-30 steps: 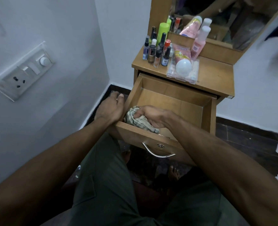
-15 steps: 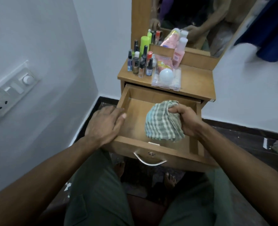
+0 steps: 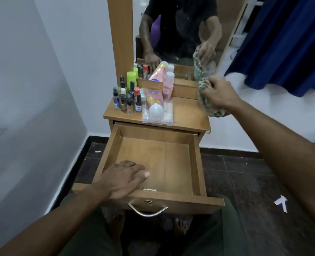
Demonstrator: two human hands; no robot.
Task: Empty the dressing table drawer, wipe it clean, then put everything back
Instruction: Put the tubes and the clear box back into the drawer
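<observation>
the drawer [image 3: 153, 163] stands pulled fully out of the dressing table [image 3: 188, 115], and its wooden floor shows bare, with nothing lying in it. so the emptying looks done, and judging by the bare bottom and the cloth lifted away, the wiping seems finished or close to it. the left hand [image 3: 124, 179] rests on the drawer's front left corner, fingers fairly straight and spread over the rim, holding nothing. the right hand [image 3: 217, 95] is raised over the right end of the tabletop, its fingers curled round a bunched checked cloth [image 3: 205, 106].

what is left is the putting back. the contents wait on the tabletop: a cluster of small nail polish bottles [image 3: 127, 102] at the left, a green bottle [image 3: 131, 79] behind them, pink bottles [image 3: 166, 85] against the mirror [image 3: 180, 28] ledge, and a clear plastic case [image 3: 157, 115] carrying a pink tube and a white round thing. none of these has gone back into the drawer yet.
</observation>
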